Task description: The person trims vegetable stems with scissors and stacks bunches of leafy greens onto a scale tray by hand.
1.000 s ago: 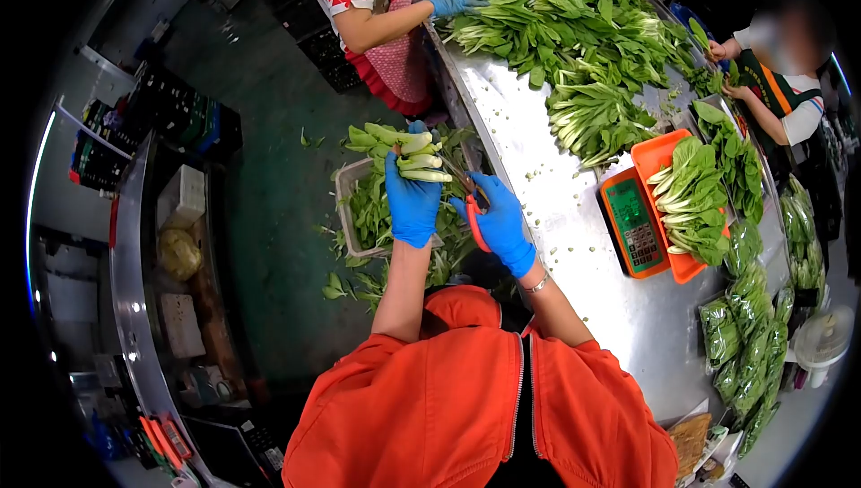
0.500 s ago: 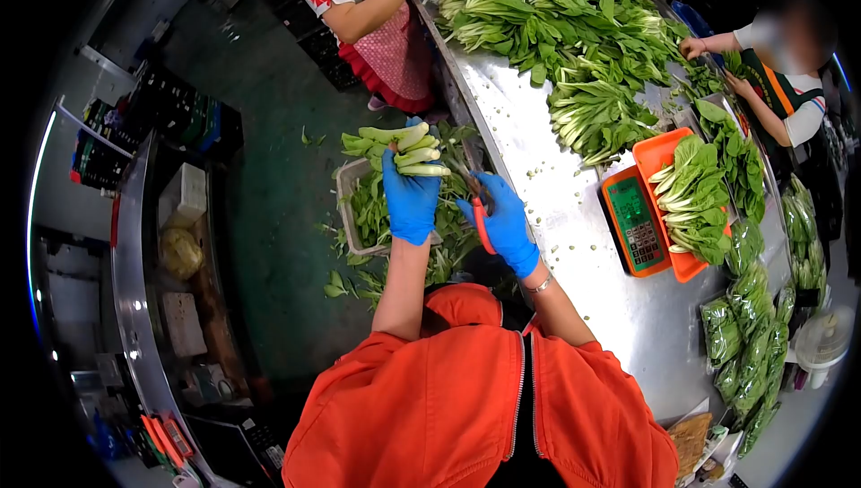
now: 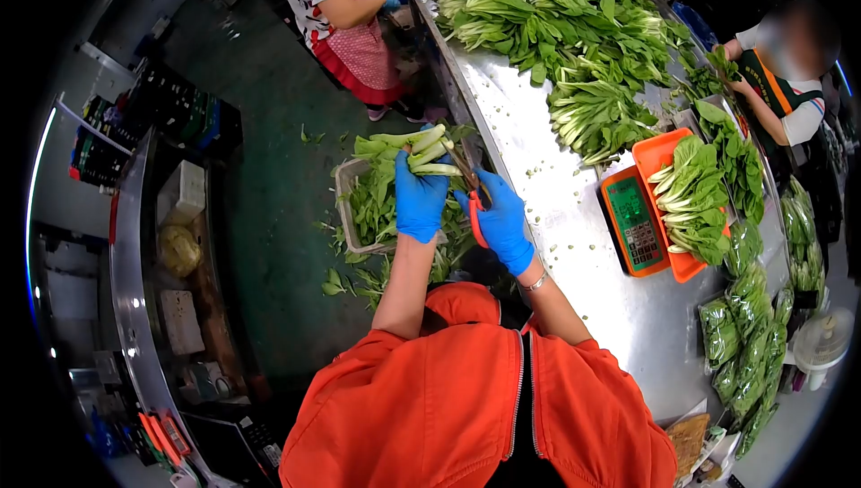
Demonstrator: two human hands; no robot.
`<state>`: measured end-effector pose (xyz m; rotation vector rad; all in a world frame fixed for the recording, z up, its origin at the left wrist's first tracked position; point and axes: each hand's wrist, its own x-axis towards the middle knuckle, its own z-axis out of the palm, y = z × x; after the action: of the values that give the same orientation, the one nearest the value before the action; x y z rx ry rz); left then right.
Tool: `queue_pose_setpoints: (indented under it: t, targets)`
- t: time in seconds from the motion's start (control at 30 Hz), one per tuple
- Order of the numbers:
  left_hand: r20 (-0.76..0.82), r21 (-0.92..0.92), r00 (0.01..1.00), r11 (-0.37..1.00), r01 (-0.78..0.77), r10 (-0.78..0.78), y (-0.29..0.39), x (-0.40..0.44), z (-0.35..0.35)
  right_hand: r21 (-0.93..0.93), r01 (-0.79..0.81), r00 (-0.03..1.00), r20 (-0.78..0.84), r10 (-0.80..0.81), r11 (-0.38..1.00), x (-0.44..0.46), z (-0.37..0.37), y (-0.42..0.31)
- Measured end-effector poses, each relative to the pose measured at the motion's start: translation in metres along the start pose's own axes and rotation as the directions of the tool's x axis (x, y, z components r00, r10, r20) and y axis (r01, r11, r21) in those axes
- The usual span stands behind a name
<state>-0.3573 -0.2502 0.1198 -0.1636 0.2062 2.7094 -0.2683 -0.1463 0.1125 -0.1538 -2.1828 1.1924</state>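
Both of my hands wear blue gloves. My left hand is closed round a bunch of leafy greens, whose pale stem ends point right. In my right hand is a pair of scissors with red handles; the dark blades reach up toward the stem ends. Whether the blades touch a stem I cannot tell. Below my hands a pale plastic basket holds loose leaves, and more leaves lie on the floor around it.
A steel table runs along the right, with a large heap of greens at its far end. An orange scale stands beside an orange tray of greens. Bagged greens lie farther right. Other people work at the table.
My left hand has shifted slightly right with the greens. The scissor blades have come closer to the stem ends. A co-worker in a red apron has moved back from the heap.
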Motion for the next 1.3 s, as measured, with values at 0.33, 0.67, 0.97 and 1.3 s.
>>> queue_pose_setpoints:
  t: [0.33,0.67,0.97,1.3]
  targets:
    - [0.02,-0.059,0.995,0.993,-0.101,0.102,0.02,0.002,0.002,0.159,-0.079,0.994,0.092,0.065,0.984,-0.006,0.002,0.002]
    - [0.408,-0.206,0.912,0.977,0.052,0.037,0.017,0.012,-0.012,0.218,-0.069,0.988,0.15,0.036,0.974,-0.013,0.018,-0.001]
    - [0.148,-0.186,0.984,0.98,-0.069,0.097,0.013,0.012,0.003,0.194,-0.154,0.972,0.205,0.114,0.969,-0.01,0.027,-0.005]
    - [0.342,-0.041,0.92,0.975,0.218,-0.192,0.011,0.038,-0.015,0.045,-0.374,0.923,0.111,0.367,0.926,-0.019,-0.004,0.012]
